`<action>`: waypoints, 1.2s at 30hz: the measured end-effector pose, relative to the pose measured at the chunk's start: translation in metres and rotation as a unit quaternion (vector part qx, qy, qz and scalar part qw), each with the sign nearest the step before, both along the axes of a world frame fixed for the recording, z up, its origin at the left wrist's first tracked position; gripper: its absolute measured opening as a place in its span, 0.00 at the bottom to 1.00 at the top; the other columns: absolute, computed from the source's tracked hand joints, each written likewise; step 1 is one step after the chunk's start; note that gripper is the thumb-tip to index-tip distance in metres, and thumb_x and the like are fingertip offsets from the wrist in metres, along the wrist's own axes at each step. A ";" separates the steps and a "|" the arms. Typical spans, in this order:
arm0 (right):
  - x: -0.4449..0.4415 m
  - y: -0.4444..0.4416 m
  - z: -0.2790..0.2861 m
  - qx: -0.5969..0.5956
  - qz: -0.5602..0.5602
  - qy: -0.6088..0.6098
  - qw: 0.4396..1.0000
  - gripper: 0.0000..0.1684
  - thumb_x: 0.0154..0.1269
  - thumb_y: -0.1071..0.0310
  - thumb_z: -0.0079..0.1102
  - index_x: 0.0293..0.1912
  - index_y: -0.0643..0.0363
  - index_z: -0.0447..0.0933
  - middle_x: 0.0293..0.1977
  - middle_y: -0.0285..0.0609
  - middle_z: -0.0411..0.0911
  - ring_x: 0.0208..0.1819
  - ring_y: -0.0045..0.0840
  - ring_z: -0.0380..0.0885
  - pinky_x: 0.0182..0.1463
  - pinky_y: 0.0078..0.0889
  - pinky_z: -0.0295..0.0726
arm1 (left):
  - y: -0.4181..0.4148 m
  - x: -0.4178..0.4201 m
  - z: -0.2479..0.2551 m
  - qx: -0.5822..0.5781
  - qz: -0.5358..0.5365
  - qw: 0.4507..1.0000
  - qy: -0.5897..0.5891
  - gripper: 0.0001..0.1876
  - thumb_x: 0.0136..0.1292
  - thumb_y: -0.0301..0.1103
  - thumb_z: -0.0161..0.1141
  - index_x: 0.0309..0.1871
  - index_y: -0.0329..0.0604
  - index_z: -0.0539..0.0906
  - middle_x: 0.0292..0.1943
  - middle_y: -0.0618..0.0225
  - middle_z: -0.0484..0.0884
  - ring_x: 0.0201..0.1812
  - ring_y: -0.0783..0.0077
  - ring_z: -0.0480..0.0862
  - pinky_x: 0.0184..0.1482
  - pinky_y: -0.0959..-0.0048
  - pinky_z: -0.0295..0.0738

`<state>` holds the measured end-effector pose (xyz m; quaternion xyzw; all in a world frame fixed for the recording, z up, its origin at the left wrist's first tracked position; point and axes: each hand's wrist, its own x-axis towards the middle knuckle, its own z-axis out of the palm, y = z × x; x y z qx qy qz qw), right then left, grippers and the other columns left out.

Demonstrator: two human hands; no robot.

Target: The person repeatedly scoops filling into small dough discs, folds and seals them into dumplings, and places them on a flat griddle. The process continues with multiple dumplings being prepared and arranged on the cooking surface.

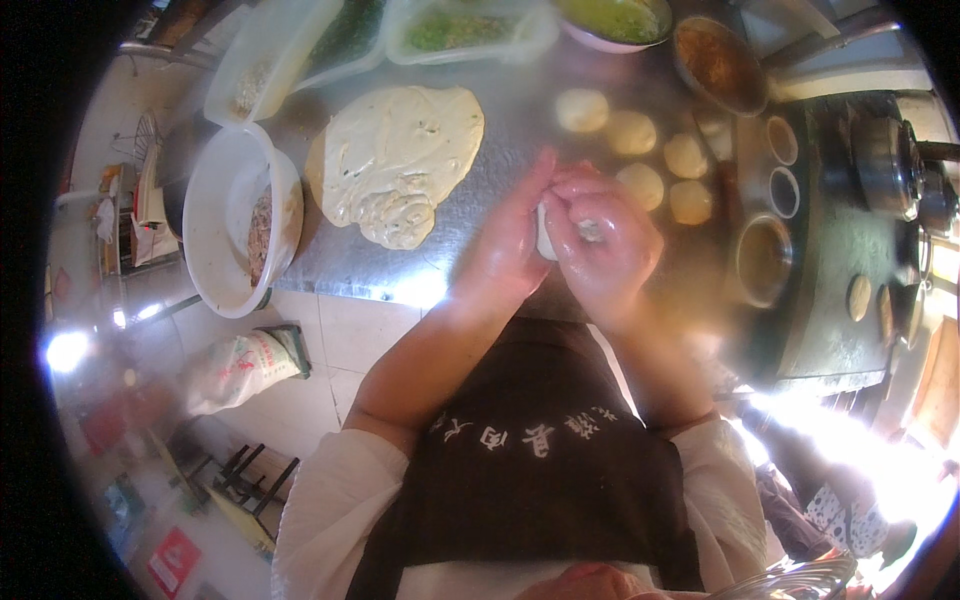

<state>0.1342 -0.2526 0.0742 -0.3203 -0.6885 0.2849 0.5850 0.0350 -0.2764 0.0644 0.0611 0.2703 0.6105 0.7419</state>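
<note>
Both my hands meet over the front edge of the metal worktop. My left hand (510, 232) cups a piece of pale dough (546, 234) from the side. Curled around the same piece is my right hand (607, 232), with a bit of dough showing within its bent fingers. Left of my hands a large slab of soft, oily dough (405, 154) with green flecks lies on the worktop (360, 281). Several round dough pieces (630, 133) rest beyond and to the right of my right hand.
A white plastic bowl (281, 281) with meat filling (260, 236) stands at left. Behind are plastic tubs of chopped greens (465, 30), a bowl of green mixture (619, 19) and a brown-filled bowl (720, 64). Small bowls (763, 259) stand right, beside a griddle (817, 337) holding flat dough pieces (859, 298).
</note>
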 end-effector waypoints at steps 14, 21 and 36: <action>0.020 -0.005 -0.021 -0.192 0.141 -0.009 0.971 0.51 0.40 0.55 0.81 0.62 0.62 0.67 0.71 0.58 0.51 0.66 0.36 0.64 0.65 0.38 0.67 | -0.011 0.004 0.004 0.049 0.001 0.998 0.037 0.15 0.73 0.40 0.49 0.55 0.40 0.75 0.50 0.62 0.81 0.52 0.65 0.81 0.57 0.64 0.75; 0.010 -0.009 -0.017 -0.185 0.153 0.063 0.969 0.26 0.54 0.68 0.70 0.53 0.67 0.76 0.71 0.53 0.56 0.59 0.30 0.72 0.61 0.32 0.71 | -0.010 0.001 -0.002 0.055 -0.012 0.998 0.021 0.15 0.68 0.34 0.55 0.55 0.40 0.75 0.50 0.60 0.78 0.53 0.62 0.80 0.57 0.63 0.75; 0.001 -0.025 -0.053 -0.173 0.018 -0.016 0.985 0.11 0.63 0.79 0.50 0.31 0.59 0.81 0.37 0.38 0.85 0.56 0.31 0.78 0.76 0.48 0.45 | -0.025 0.011 -0.049 -0.065 0.074 0.978 -0.182 0.27 0.75 0.57 0.39 0.54 0.42 0.75 0.47 0.61 0.81 0.49 0.62 0.81 0.56 0.61 0.75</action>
